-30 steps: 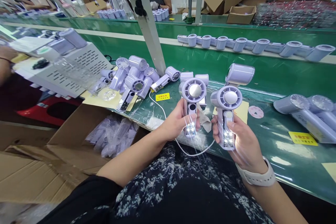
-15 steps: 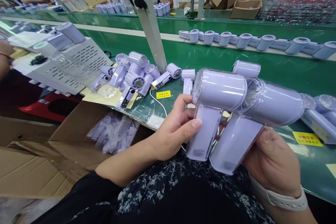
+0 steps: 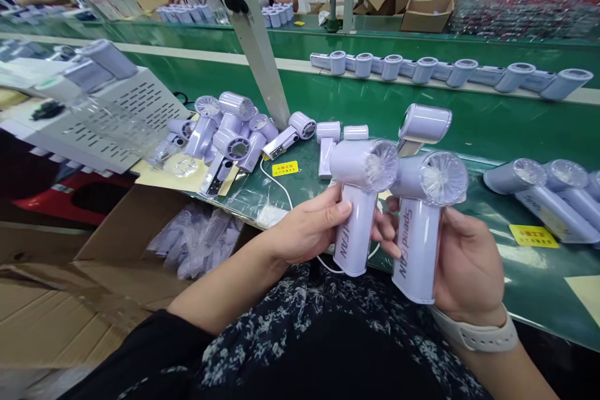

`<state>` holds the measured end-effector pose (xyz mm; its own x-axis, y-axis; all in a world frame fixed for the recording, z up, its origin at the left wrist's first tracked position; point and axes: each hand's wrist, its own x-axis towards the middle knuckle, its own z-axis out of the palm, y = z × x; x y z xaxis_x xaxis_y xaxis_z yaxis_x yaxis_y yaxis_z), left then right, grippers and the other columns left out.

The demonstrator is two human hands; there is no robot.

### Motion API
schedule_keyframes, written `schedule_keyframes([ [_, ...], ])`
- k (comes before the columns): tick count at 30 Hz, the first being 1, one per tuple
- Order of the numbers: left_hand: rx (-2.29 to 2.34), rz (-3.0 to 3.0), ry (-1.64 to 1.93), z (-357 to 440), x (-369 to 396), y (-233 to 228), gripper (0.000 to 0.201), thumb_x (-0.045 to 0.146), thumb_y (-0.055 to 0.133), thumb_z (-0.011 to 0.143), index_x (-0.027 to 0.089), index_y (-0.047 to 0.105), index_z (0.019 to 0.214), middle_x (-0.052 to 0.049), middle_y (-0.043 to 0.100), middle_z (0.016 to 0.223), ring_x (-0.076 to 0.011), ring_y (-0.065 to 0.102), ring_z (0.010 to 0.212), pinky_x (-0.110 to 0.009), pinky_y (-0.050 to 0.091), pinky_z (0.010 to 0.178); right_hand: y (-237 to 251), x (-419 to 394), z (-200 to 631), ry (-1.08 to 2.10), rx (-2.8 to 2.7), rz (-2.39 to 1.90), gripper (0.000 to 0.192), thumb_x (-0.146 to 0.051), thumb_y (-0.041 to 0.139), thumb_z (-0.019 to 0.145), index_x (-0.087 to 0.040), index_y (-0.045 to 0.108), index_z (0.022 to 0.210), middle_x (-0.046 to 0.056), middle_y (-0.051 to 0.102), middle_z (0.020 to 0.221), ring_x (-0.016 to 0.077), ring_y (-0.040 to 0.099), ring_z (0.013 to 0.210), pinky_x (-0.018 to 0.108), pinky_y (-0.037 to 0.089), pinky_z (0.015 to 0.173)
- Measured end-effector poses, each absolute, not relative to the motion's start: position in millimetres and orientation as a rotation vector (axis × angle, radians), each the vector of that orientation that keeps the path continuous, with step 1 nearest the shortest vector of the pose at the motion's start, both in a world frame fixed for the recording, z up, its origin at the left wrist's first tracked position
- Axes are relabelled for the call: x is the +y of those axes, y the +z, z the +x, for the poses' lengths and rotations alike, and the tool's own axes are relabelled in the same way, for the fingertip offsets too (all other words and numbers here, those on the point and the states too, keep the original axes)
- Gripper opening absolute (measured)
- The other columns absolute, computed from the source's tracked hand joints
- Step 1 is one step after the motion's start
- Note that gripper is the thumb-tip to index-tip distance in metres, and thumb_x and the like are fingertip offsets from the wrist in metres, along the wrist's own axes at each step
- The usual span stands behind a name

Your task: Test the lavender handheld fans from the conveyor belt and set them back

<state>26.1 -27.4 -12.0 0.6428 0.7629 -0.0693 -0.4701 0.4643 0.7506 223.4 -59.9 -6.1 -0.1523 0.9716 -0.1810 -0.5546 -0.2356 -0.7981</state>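
Observation:
My left hand (image 3: 314, 225) is closed on the handle of a lilac handheld fan (image 3: 359, 219), its thumb across the printed lettering. Beside it, my right hand (image 3: 469, 262) grips a second lilac fan (image 3: 415, 250) by the handle, which reads "Speed FAN". Both fans are upright, heads almost touching, with clear film wrinkled over the round ends. Just behind them another lilac fan (image 3: 426, 123) stands on the bench. My right fingertips are partly hidden behind the handles.
A pile of lilac fans (image 3: 229, 131) lies at left beside a perforated white box (image 3: 140, 106). A row of fans (image 3: 426, 69) lines the green conveyor. More fans (image 3: 548, 194) lie at right. Below, an open carton (image 3: 117, 237) holds wrapped pieces. People work across the line.
Both fans have been turned, so the film-covered ends and printed handles now face me. My hands have shifted slightly, the right one moving left. The camera view has moved a little.

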Motion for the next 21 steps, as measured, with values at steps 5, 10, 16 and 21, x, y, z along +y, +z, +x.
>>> schedule_keyframes([
  [5,0.443,0.915,0.783,20.2,-23.9,-14.2,0.049,0.028,0.078,0.089,0.021,0.056,0.132,-0.012,0.075,0.118,-0.0263,0.076,0.105,-0.041,0.058,0.094,-15.1,-60.0,233.8,1.472,-0.718,-0.884,0.028,-0.05,0.061,0.093,-0.027,0.076,0.093,0.007,0.073,0.084,0.0257,0.068,0.074,0.041,0.061,0.067],
  [10,0.536,0.986,0.816,21.7,-20.4,-20.0,0.062,0.042,0.09,0.074,0.021,0.057,0.122,-0.01,0.077,0.113,-0.0254,0.076,0.103,-0.037,0.059,0.088,-23.5,-58.6,229.4,1.39,-0.675,-0.99,0.028,-0.048,0.056,0.101,-0.028,0.075,0.105,0.006,0.078,0.097,0.0253,0.074,0.087,0.04,0.064,0.076],
  [16,0.536,0.978,0.818,22.7,-17.7,-20.4,0.067,0.046,0.093,0.07,0.02,0.053,0.118,-0.007,0.077,0.102,-0.0217,0.076,0.093,-0.035,0.059,0.085,-22.2,-56.3,222.1,1.473,-0.483,-1.009,0.021,-0.037,0.06,0.099,-0.023,0.076,0.103,0.006,0.08,0.091,0.0227,0.076,0.076,0.037,0.067,0.07],
  [21,0.613,1.049,0.768,18.7,-18.7,-16.0,0.063,0.046,0.09,0.073,0.021,0.052,0.116,-0.009,0.074,0.108,-0.0216,0.075,0.094,-0.035,0.059,0.084,-29.2,-57.0,221.3,1.46,-0.62,-0.915,0.024,-0.039,0.057,0.098,-0.028,0.075,0.109,0.007,0.08,0.101,0.0301,0.076,0.09,0.048,0.066,0.077],
])
